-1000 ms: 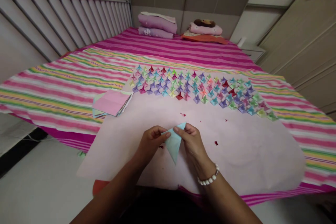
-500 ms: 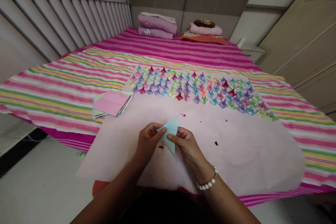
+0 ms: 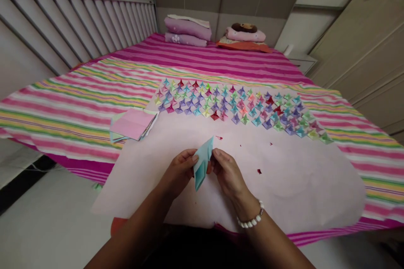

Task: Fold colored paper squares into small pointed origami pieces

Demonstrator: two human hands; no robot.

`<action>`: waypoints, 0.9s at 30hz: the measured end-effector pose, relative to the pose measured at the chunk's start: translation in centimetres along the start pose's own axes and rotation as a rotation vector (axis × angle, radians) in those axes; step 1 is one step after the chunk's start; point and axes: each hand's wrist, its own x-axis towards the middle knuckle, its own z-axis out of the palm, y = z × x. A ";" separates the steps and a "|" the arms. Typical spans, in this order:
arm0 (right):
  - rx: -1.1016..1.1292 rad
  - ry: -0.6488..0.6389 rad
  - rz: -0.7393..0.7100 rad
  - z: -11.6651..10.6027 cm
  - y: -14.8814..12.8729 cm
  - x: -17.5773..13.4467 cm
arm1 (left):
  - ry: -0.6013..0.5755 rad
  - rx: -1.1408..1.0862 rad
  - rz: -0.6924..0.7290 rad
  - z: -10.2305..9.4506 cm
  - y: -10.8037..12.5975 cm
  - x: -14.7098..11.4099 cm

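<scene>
A partly folded light-blue origami paper (image 3: 203, 157) is held up over the large pale sheet (image 3: 303, 185). My left hand (image 3: 181, 170) pinches its left edge between thumb and fingers. My right hand (image 3: 227, 172), with a white bead bracelet at the wrist, grips the right edge near a fold. The lower part of the paper stands partly open like a pocket. Beyond the hands, rows of small folded paper pieces (image 3: 214, 104) in many colours lie across the far side of the sheet.
At the left lies a stack of coloured paper squares (image 3: 132, 124), pink on top. Small dark red scraps (image 3: 259, 171) dot the sheet. The striped bed (image 3: 72, 105) reaches back to folded purple bedding (image 3: 187, 29) at the headboard. A slatted rail (image 3: 94, 25) runs along the left.
The blue paper went from a flat triangle to a narrower shape with an opened pocket. My right thumb has moved off its face to the right edge.
</scene>
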 end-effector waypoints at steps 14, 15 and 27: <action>0.016 -0.011 0.019 -0.1 -0.2 -0.1 | -0.065 -0.029 -0.003 -0.1 -0.3 -0.1; 0.012 -0.007 0.022 -0.2 -0.1 -0.1 | -0.061 -0.038 -0.005 -0.1 -0.3 -0.1; 0.042 0.008 0.031 0.1 -0.5 -0.1 | -0.108 -0.074 -0.062 -0.1 -0.6 0.1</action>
